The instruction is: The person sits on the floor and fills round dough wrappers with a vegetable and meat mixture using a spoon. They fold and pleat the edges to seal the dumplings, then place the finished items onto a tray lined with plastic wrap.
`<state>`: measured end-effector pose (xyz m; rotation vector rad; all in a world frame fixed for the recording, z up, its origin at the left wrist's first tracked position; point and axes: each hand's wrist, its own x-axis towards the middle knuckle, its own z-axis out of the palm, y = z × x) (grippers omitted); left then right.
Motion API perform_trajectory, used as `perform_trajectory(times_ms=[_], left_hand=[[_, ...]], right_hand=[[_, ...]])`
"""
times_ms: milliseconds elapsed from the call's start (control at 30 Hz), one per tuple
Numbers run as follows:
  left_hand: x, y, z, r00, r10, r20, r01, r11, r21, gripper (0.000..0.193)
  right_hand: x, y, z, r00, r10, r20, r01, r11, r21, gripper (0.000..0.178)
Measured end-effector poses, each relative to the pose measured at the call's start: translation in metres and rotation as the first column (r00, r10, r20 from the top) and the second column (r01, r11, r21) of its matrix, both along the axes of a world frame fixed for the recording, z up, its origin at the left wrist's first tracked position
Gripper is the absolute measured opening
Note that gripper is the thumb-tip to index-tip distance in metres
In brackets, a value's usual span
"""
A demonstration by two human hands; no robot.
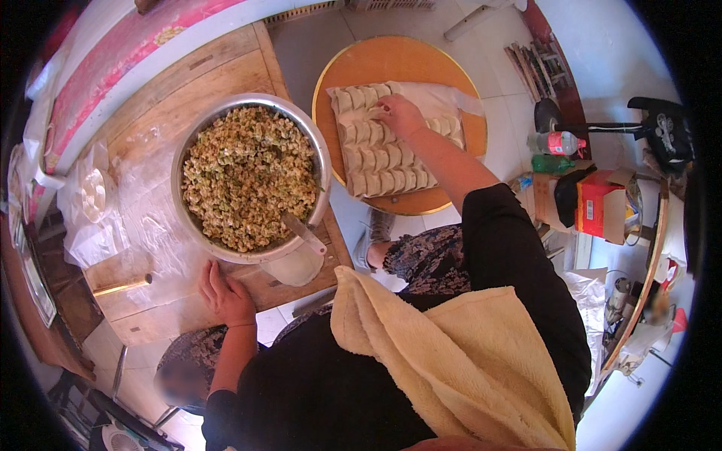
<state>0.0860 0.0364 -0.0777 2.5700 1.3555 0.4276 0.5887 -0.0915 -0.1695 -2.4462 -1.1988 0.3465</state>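
Note:
My right hand [400, 116] reaches over a round orange-brown tabletop [398, 56], fingers pinched on a dumpling [376, 113] at the back row. Several rows of pale dumplings [382, 157] lie on a white sheet [432, 96] there. My left hand [228, 295] rests on the front edge of the wooden table [226, 60], fingers stretched out and holding nothing. Just beyond it stands a large metal basin [326, 154] of chopped filling [248, 177]. A flat-handled metal utensil [304, 234] leans in the filling. Partly under the basin's near rim sits a pale, round, flat item [295, 267].
Clear plastic film [147, 225] covers the table's left part, beside a white bowl [95, 194] and a gold-coloured stick [122, 285]. A yellow towel [481, 353] hangs across my front. Bottles [556, 142] and a red box [600, 203] stand at the right.

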Motion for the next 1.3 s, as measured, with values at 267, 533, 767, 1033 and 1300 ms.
perform_trajectory(times_ms=[267,533,767,1033,1300], left_hand=[[-0.002,0.001,0.001,1.000,-0.019,-0.024,0.020,0.999,0.043,0.037],[-0.007,-0.003,-0.002,1.000,0.013,-0.003,-0.013,1.000,-0.003,0.041],[-0.007,0.001,-0.006,0.997,0.058,0.054,-0.056,0.997,-0.047,0.040],[0.029,-0.022,0.008,0.973,0.138,0.185,-0.075,0.948,-0.310,0.025],[0.059,-0.042,0.017,0.997,0.059,0.050,-0.035,0.917,-0.397,0.040]], right_hand=[[-0.017,0.019,0.009,0.980,0.105,0.168,-0.103,0.995,-0.018,0.012],[0.003,-0.002,0.037,0.982,0.012,0.189,-0.022,0.998,0.054,0.017],[-0.071,-0.031,0.169,0.915,0.019,-0.404,0.019,0.996,0.088,0.020],[-0.255,-0.084,0.167,0.825,0.312,-0.471,-0.397,0.913,-0.089,0.028],[-0.261,-0.071,0.136,0.795,0.036,-0.606,-0.068,0.997,-0.030,0.024]])
